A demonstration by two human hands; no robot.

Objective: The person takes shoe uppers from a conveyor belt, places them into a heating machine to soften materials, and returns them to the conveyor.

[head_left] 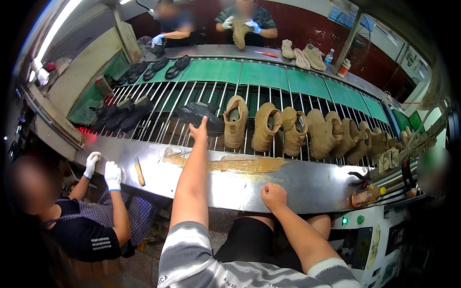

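My left hand (199, 131) reaches out over the metal-bar rack and is closed on the near side of a black shoe (198, 115). Whether that shoe rests on the bars, I cannot tell. Just to its right stands a tan boot (235, 123), first in a row of several tan boots (325, 133) along the bars. My right hand (273, 196) is a closed fist at the near edge of the metal ledge (312, 185); no object shows in it.
Several black shoes (136, 114) sit on the rack's left; black soles (177, 67) lie on the green belt (216, 72). A knife (139, 172) and a bottle (367, 196) are on the ledge. A gloved co-worker (91, 218) sits left; two people work across, one holding a tan boot (240, 33).
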